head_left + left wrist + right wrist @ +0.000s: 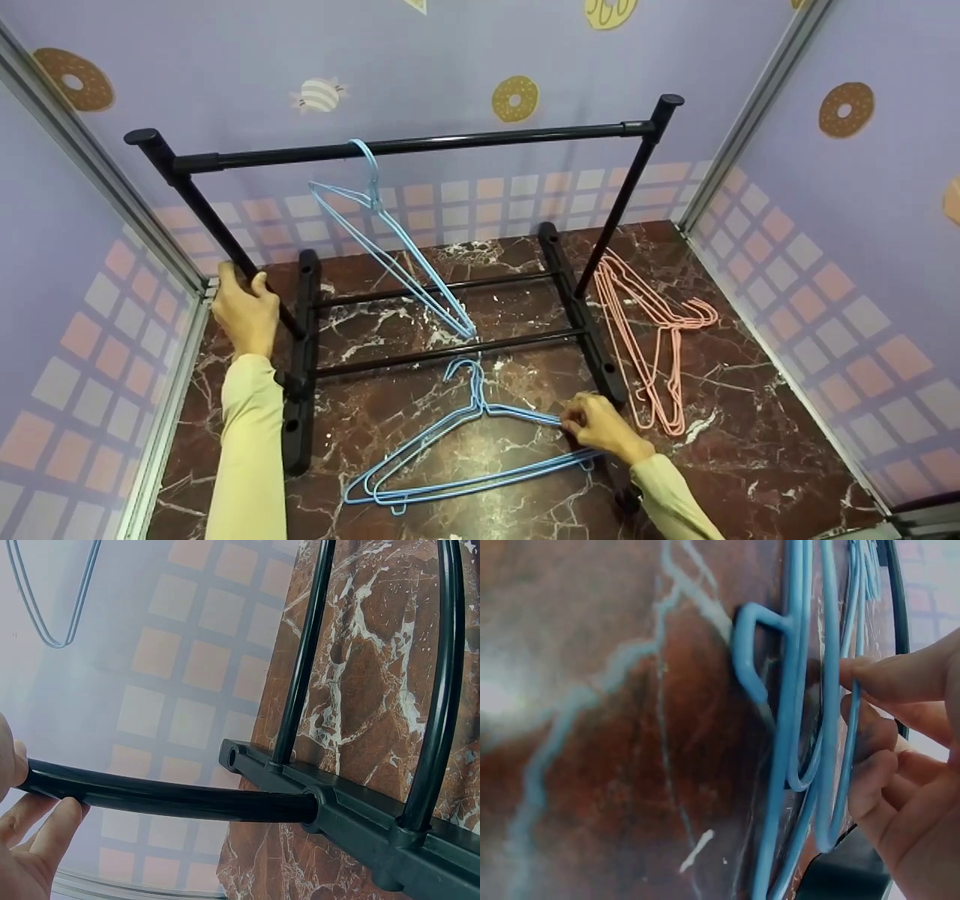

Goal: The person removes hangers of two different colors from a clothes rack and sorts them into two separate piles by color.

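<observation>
At lower centre, the right hand (600, 429) pinches the blue hangers (450, 457) lying on the marble floor (510, 495) just before the rack's base. At left, the left hand (244, 311) grips the black rack's (420, 142) upright beside the wall edge.

One black clothes rack (420, 142) stands on a marble floor (750, 450), with one blue hanger (390, 240) hung on its rail, a small stack of blue hangers (450, 450) lying flat, several pink hangers (652, 330), and two hands
</observation>
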